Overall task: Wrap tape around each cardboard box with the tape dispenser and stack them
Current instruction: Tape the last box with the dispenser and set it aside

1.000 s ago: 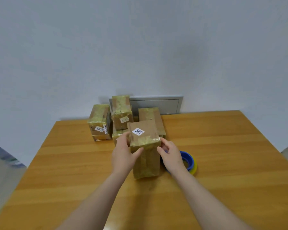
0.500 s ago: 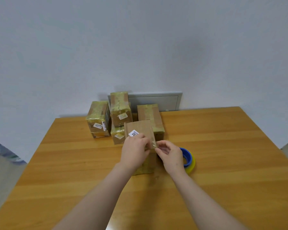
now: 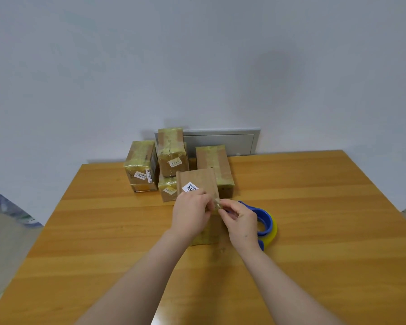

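Two hands meet at the near top edge of the box [image 3: 198,180] standing on the table [image 3: 103,231]. I read the left hand [image 3: 191,213] curled round that edge and the right hand [image 3: 240,221] pinching a clear tape strip [image 3: 217,204]. The tape dispenser [image 3: 266,219] lies just right of it, with the taped boxes [image 3: 171,152] stacked behind.

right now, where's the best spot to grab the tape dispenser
Probably the blue hoop of the tape dispenser, from above and the right: it lies flat on the table, its left end behind the right hand, which pinches tape at the cardboard box.
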